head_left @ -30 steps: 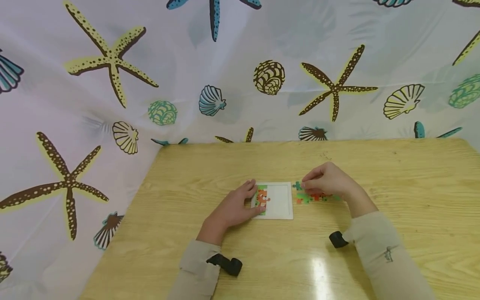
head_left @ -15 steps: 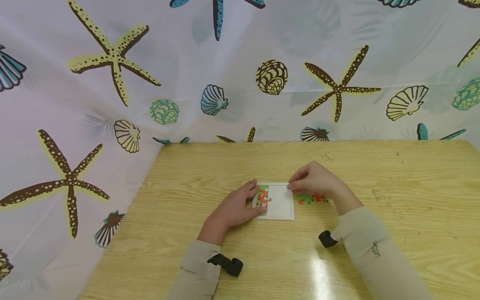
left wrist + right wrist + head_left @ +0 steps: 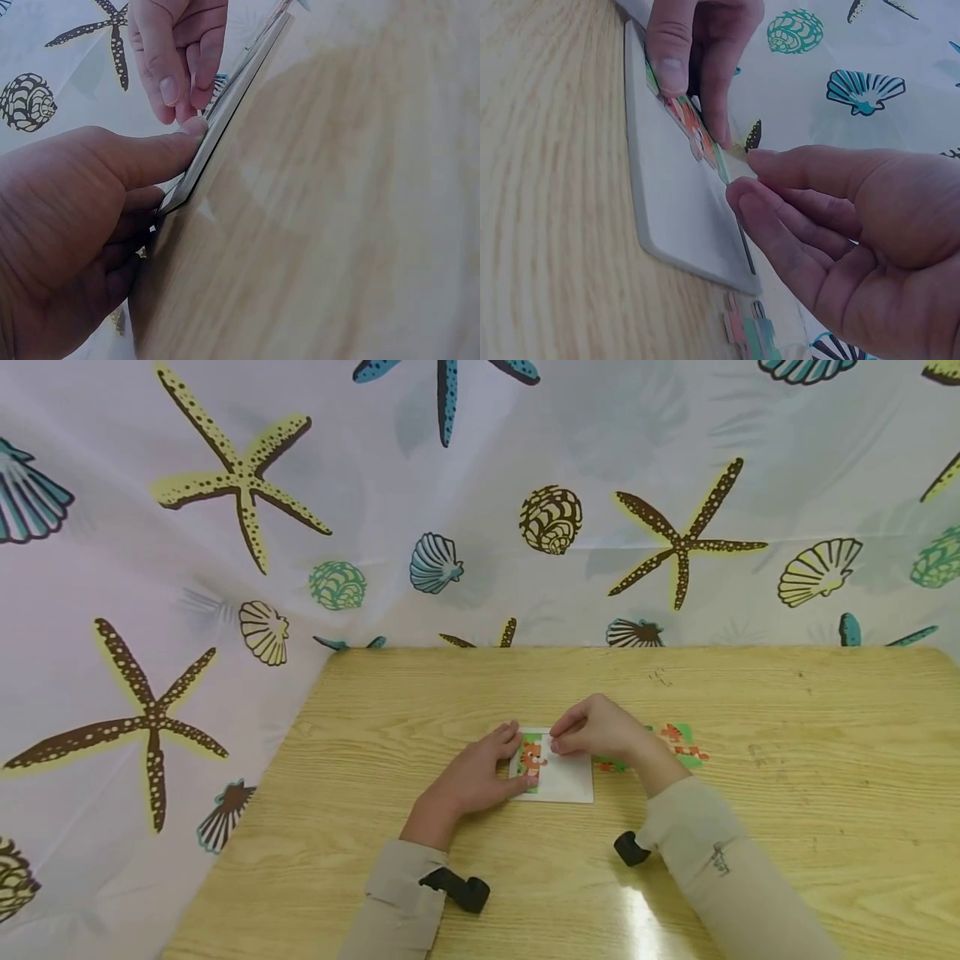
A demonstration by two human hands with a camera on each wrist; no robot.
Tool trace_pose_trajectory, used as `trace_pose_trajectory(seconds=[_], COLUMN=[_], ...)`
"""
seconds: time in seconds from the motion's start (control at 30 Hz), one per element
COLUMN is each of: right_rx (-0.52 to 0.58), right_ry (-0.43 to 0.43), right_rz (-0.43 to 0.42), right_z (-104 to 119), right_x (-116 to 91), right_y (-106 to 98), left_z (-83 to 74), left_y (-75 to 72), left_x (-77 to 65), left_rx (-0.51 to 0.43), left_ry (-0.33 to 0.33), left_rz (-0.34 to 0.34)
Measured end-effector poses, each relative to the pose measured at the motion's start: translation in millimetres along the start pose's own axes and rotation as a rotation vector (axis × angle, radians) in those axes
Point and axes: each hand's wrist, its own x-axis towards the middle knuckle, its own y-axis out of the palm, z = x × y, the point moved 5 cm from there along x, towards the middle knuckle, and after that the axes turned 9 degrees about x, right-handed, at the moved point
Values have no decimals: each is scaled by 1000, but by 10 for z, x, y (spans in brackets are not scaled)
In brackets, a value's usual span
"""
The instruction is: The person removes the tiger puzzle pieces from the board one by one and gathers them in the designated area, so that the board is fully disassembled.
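A white puzzle tray (image 3: 572, 783) lies on the wooden table, with joined puzzle pieces (image 3: 532, 762) showing an orange animal on green along its left side. My left hand (image 3: 474, 777) grips the tray's left end, thumb across the front corner and fingers at the far corner. Over the tray's upper middle, just right of the joined pieces, my right hand (image 3: 602, 732) pinches a puzzle piece between thumb and fingertips; the fingers hide nearly all of it. In the right wrist view, the bare white floor of the tray (image 3: 679, 217) shows below the fingertips.
Several loose puzzle pieces (image 3: 686, 750) in green and orange lie right of the tray, partly behind my right wrist. The wooden table (image 3: 810, 827) reaches back to a hanging white cloth (image 3: 480, 468) printed with starfish and shells.
My right hand has moved left from the loose pieces to over the tray, carrying a green puzzle piece. The left hand keeps its hold on the tray. The head view has shifted slightly.
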Motion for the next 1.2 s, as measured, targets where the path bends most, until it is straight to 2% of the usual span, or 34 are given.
trace_pose_trajectory(seconds=[0.17,0.43,0.77,1.2], right_rx=[-24,-23,-112,-97], right_ry=[-22,27,16,86], right_rz=[5,-133,-191,-292], right_z=[47,-12,58,3], right_x=[27,122,129,109], right_y=[66,121,175,226], left_z=[-10,-29,6,-9], left_y=[2,-19,-17,-13], left_x=[-8,-31,6,-26], left_rx=[-3,1,-12,-42], left_ry=[6,-10,10,18], left_rz=[-6,-1,-6,4])
